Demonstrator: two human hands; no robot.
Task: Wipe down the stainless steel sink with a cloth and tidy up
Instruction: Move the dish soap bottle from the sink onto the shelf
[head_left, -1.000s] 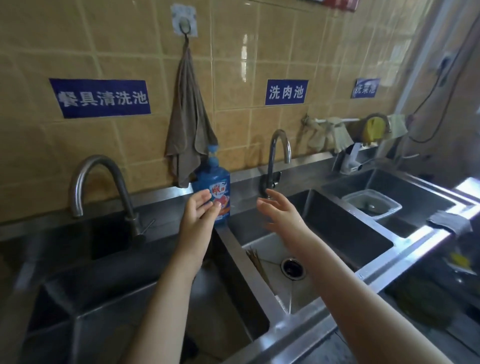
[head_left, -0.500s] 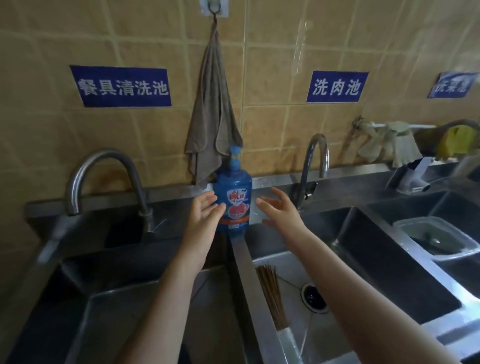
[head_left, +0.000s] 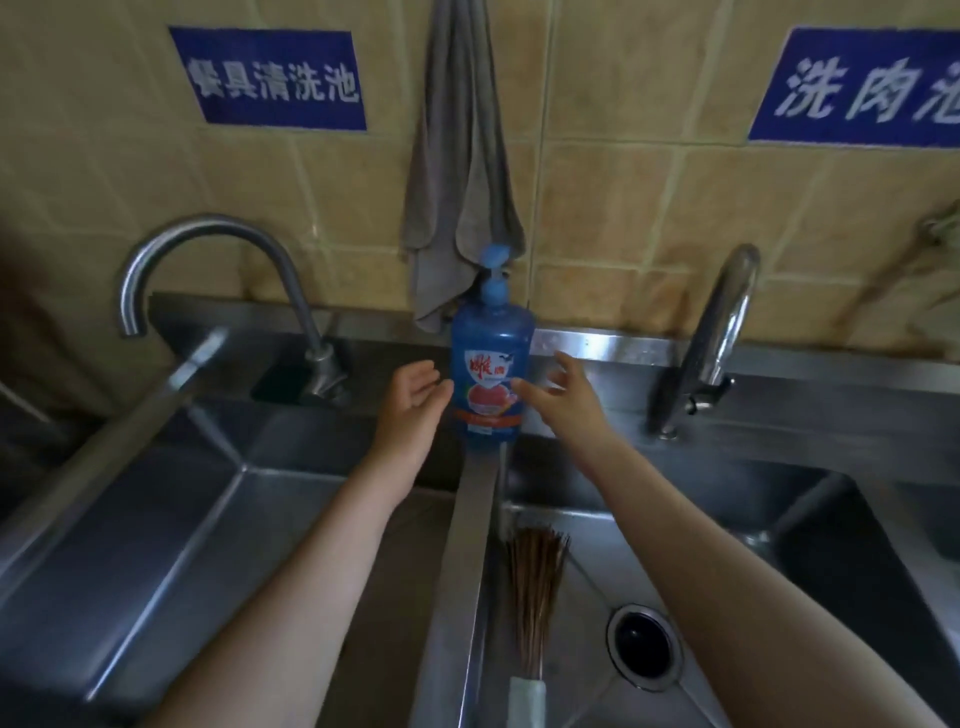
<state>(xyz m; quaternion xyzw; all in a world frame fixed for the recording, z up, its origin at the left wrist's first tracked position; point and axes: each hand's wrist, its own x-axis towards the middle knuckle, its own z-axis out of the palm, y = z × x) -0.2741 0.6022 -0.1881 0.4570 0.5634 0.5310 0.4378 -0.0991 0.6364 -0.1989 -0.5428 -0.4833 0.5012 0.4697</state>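
Observation:
A blue pump bottle of dish soap (head_left: 491, 364) stands upright at the back of the steel divider (head_left: 467, 545) between two sink basins. My left hand (head_left: 413, 402) is just left of the bottle, palm turned toward it, fingers relaxed and about touching its side. My right hand (head_left: 558, 389) is just right of it, fingers spread, thumb tip at the label. Neither hand grips the bottle. A grey-brown cloth (head_left: 462, 171) hangs on the tiled wall right behind the bottle.
A curved faucet (head_left: 218, 270) stands over the left basin (head_left: 208, 545), another faucet (head_left: 711, 338) over the right basin (head_left: 753, 519). A bamboo brush (head_left: 535, 592) lies in the right basin beside the drain (head_left: 644, 649). Blue signs (head_left: 270, 78) are on the wall.
The view has moved closer and to the left, centring on the bottle. Both hands have closed in on the bottle from either side.

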